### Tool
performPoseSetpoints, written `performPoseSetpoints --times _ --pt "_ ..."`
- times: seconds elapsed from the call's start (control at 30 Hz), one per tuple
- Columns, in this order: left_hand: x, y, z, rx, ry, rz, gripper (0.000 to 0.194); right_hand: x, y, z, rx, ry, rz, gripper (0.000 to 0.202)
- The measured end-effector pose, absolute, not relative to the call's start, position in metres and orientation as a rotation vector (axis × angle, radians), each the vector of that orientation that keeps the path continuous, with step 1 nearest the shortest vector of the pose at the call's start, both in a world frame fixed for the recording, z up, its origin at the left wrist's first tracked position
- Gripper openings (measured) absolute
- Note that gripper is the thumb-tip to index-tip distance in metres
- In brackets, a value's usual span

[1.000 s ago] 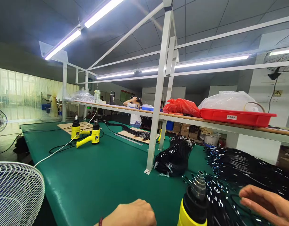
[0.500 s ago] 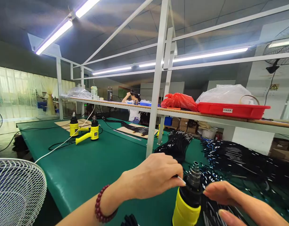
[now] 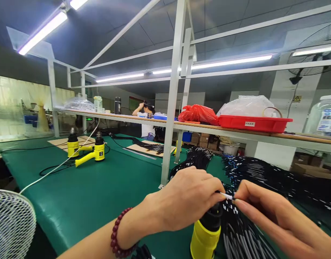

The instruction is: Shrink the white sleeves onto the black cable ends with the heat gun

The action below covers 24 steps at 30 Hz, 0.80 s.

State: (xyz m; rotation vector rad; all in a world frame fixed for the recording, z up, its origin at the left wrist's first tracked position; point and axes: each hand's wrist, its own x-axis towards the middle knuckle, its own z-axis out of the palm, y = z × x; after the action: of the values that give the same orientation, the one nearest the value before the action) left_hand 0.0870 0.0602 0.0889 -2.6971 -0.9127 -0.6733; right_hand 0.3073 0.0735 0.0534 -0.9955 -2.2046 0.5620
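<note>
Head view: left hand [image 3: 189, 198] and right hand [image 3: 265, 212] each pinch an end of a thin white-tipped wire [image 3: 226, 196], held directly above the upright yellow heat gun [image 3: 205, 235]. Black wire bundles [image 3: 262, 176] lie beyond on the green worktop [image 3: 100, 190].

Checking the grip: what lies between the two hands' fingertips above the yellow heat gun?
In the head view, a short white cable tip bridges the left hand and right hand, above the yellow heat gun.

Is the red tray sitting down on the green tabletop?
No, the red tray rests on the raised wooden shelf above the green tabletop, beside a red plastic bag.
</note>
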Motion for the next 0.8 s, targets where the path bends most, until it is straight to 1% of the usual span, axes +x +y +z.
performPoseSetpoints --times 0.2,0.33,0.57,0.7,0.8 --pt "0.086 0.073 0.079 -2.657 -1.085 -0.709 0.02 0.301 0.086 0.059 -1.044 -2.122 0.561 0.029" --pt "0.081 0.089 0.068 -2.635 -1.187 -0.764 0.018 0.304 0.103 0.056 -1.03 -2.073 0.561 0.026" --pt "0.081 0.117 0.053 -2.82 -1.365 -0.978 0.038 0.299 0.117 0.055 -1.105 -2.05 0.501 0.025" --pt "0.086 0.125 0.05 -2.909 -1.41 -1.131 0.043 0.299 0.122 0.053 -1.127 -2.038 0.488 0.023" --pt "0.089 0.131 0.047 -2.917 -1.44 -1.211 0.043 0.299 0.126 0.051 -1.12 -2.022 0.483 0.022"
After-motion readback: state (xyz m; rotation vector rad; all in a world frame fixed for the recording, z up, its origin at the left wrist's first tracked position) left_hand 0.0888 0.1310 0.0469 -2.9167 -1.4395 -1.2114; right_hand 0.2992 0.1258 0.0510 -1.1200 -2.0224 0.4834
